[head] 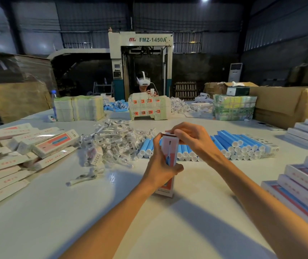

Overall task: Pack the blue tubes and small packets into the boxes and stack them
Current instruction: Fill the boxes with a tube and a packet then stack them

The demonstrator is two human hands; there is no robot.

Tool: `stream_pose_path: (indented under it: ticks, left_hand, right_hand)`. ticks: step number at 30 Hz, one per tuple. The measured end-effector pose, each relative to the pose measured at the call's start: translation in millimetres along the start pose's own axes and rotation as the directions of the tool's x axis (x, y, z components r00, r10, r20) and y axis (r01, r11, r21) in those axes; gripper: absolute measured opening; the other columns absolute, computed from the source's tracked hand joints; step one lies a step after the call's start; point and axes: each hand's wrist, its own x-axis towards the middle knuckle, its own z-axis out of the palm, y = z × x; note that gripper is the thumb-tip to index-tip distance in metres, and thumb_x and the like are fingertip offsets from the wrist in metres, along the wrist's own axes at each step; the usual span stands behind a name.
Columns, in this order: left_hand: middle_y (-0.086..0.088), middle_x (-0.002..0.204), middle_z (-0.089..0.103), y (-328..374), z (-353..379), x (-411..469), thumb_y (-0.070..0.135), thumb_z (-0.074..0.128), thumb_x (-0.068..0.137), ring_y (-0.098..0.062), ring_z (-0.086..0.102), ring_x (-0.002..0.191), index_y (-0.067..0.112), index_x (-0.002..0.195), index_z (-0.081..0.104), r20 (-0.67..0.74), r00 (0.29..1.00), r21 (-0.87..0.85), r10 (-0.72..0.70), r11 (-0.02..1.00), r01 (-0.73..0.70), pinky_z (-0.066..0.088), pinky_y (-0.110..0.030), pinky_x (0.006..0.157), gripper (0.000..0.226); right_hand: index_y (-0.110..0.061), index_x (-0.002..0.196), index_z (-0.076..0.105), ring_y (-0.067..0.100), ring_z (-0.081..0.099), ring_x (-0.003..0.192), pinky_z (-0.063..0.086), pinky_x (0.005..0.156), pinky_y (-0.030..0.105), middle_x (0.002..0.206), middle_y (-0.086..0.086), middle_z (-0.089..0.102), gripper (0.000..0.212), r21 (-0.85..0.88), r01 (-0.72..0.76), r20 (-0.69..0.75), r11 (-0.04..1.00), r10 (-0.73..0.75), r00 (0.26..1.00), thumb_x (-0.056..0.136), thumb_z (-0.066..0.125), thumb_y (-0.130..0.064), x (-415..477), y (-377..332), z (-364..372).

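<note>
Upon the surface (149, 230) a box (171, 144) is gripped upright by the left hand (160, 165), its top flap pinched by the right hand (192, 139). Blue tubes (242, 144) are piled behind.

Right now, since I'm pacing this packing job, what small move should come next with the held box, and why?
Probably press the box shut at its top end. The left hand grips it upright, its lower end on the table, and the right hand pinches that top end, where the card looks folded over. Whether it is filled cannot be seen.
</note>
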Motion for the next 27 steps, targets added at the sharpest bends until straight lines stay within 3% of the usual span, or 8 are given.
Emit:
stream_pose_path:
  ticks: [2,5,8,10,14,18,22,27]
  left_hand:
    - [0.004,0.112,0.066,1,0,-1,0.021,0.084,0.068,-0.025,0.074,0.088,0.063,0.136,0.019,-0.008,1.0,0.039,0.004,0.999,-0.003,0.065,-0.051,0.079,0.103]
    - [0.006,0.113,0.064,0,0,-2,0.021,0.085,0.069,-0.018,0.074,0.085,0.074,0.127,0.016,-0.021,0.999,0.051,0.034,0.998,-0.033,0.066,-0.043,0.076,0.104]
    - [0.006,0.112,0.062,-2,1,-3,0.01,0.087,0.075,-0.008,0.069,0.084,0.065,0.134,0.015,-0.042,0.997,0.047,0.072,0.996,-0.07,0.062,-0.027,0.072,0.108]
    - [0.001,0.113,0.062,-3,2,-4,0.005,0.086,0.077,-0.01,0.068,0.084,0.061,0.135,0.018,-0.05,0.996,0.02,0.08,0.997,-0.079,0.06,-0.024,0.072,0.106]
    - [-0.012,0.121,0.062,-1,3,-5,-0.003,0.084,0.078,-0.028,0.07,0.095,0.056,0.137,0.021,-0.058,0.996,-0.034,0.062,0.997,-0.064,0.065,-0.037,0.078,0.105]
    - [-0.002,0.118,0.061,-1,5,-6,0.0,0.082,0.076,-0.018,0.068,0.087,0.058,0.136,0.024,-0.09,0.992,-0.053,0.084,0.995,-0.089,0.063,-0.031,0.069,0.101]
    - [0.005,0.112,0.061,-1,7,-8,0.004,0.08,0.073,-0.021,0.068,0.081,0.058,0.137,0.022,-0.117,0.99,-0.046,0.074,0.996,-0.08,0.065,-0.044,0.069,0.101]
    - [-0.004,0.109,0.065,-3,8,-7,0.003,0.08,0.075,-0.01,0.07,0.08,0.059,0.133,0.016,-0.121,0.992,-0.109,0.041,0.993,-0.054,0.059,-0.023,0.068,0.103]
  right_hand:
    - [-0.022,0.104,0.073,0.011,0.075,0.099,0.062,0.081,0.028,0.103,-0.007,0.079,0.008,0.009,-0.002,-0.027,1.0,0.003,1.0,0.099,0.069,-0.027,0,0,2]
    - [-0.021,0.101,0.075,0.011,0.075,0.096,0.063,0.079,0.028,0.098,-0.007,0.079,0.009,0.077,-0.044,-0.067,0.996,0.05,0.997,0.096,0.071,-0.014,1,1,4]
    - [-0.018,0.096,0.078,0.017,0.077,0.094,0.065,0.081,0.039,0.095,-0.001,0.08,0.01,0.199,-0.129,-0.076,0.972,0.146,0.986,0.093,0.071,-0.011,2,0,5]
    - [-0.023,0.089,0.079,0.019,0.077,0.093,0.064,0.082,0.044,0.094,0.001,0.08,0.015,0.231,-0.167,-0.068,0.959,0.187,0.98,0.092,0.072,-0.011,3,-2,6]
    - [-0.026,0.084,0.078,0.022,0.076,0.094,0.062,0.083,0.049,0.093,0.003,0.08,0.018,0.242,-0.204,-0.07,0.949,0.226,0.972,0.091,0.072,-0.01,5,-4,6]
    - [-0.019,0.087,0.077,0.021,0.076,0.095,0.063,0.084,0.048,0.094,0.002,0.08,0.013,0.232,-0.225,-0.061,0.946,0.245,0.968,0.091,0.071,-0.007,6,-7,6]
    - [-0.013,0.092,0.074,0.012,0.076,0.095,0.064,0.083,0.041,0.097,-0.004,0.081,0.009,0.202,-0.226,-0.02,0.953,0.234,0.972,0.092,0.07,-0.005,9,-11,6]
    - [-0.005,0.092,0.071,0.016,0.077,0.095,0.064,0.084,0.04,0.099,-0.001,0.081,0.006,0.226,-0.205,-0.005,0.952,0.211,0.977,0.092,0.067,0.0,7,-11,4]
